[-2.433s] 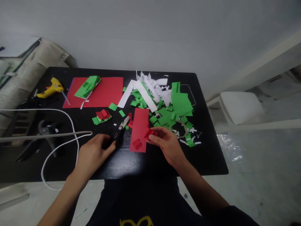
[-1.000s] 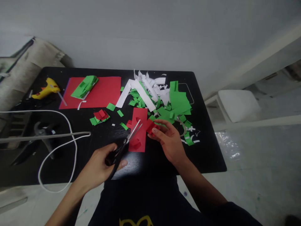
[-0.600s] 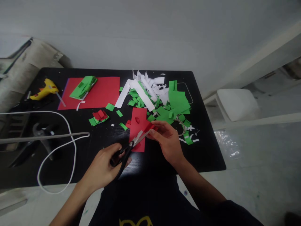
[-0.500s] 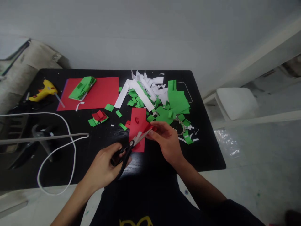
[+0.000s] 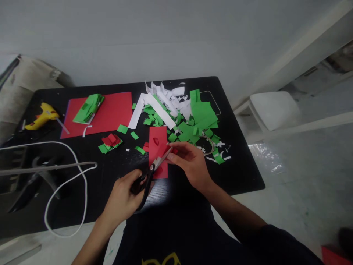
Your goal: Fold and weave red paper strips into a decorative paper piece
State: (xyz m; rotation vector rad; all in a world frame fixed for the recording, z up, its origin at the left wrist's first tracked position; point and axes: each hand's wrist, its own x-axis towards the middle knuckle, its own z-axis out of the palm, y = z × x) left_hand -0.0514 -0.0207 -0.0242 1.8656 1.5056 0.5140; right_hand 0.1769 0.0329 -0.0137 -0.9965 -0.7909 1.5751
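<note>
My left hand [image 5: 122,197] is closed around the black handles of the scissors [image 5: 152,167]. The blades point up and right, and their tips lie at a small piece of red paper [image 5: 163,149], close to my right fingertips. My right hand [image 5: 190,162] pinches that red paper between thumb and fingers, which partly hide it. Below the blades a red paper strip [image 5: 158,132] lies on the table, with small red bits on it. A little pile of red and green cut pieces [image 5: 110,141] is to the left.
Green scraps [image 5: 204,116] and white paper strips [image 5: 162,108] cover the table's back middle and right. A red sheet [image 5: 116,110] bears a folded green stack [image 5: 89,106]. At the left are a yellow glue gun [image 5: 44,117] and a white cable [image 5: 85,191]. A white stool [image 5: 273,110] stands right.
The scissor blades have come closer together at the red paper by my right fingers. The view has shifted and turned slightly; the things on the table look unmoved.
</note>
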